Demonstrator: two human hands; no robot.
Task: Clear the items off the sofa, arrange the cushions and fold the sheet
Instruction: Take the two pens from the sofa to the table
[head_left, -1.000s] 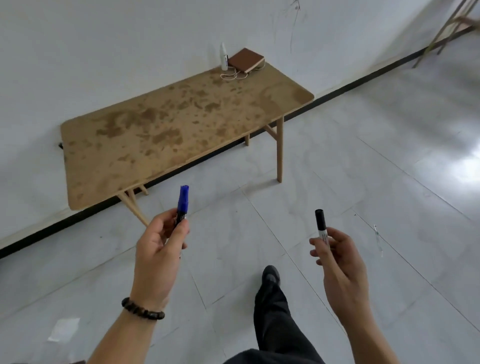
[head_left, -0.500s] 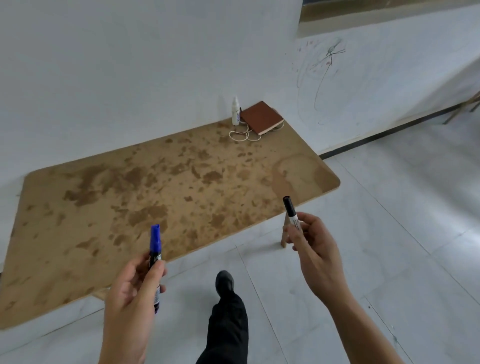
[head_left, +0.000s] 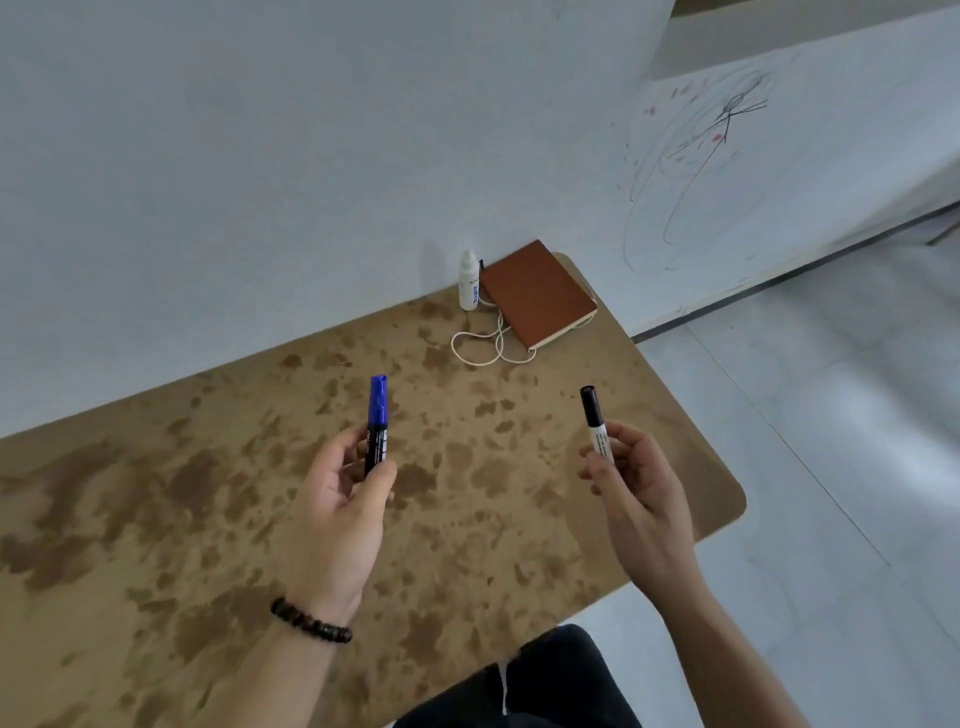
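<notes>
Stained brown wood fills most of the view: a table (head_left: 156, 519) set against a white wall, with pale floor tiles to its right. At the table's far corner a brown notebook (head_left: 537, 293) lies flat, a small white bottle (head_left: 468, 283) stands just beside it, and a looped white cord (head_left: 488, 345) trails out from under the notebook.

Both hands hover above the tabletop, well apart. The left hand (head_left: 332, 519), with a dark bead bracelet (head_left: 311, 621) at the wrist, pinches a blue marker (head_left: 377, 423) between thumb and curled fingers, cap pointing up. The right hand (head_left: 639, 483) grips a black-capped marker (head_left: 594, 421) the same way, also upright. Neither marker touches the wood.

Judging by this, clearing is under way: the markers look about to be set down near the things already on the table. No sofa, cushions or sheet are in view, so I cannot tell how much clearing remains, and arranging and folding appear still to come
</notes>
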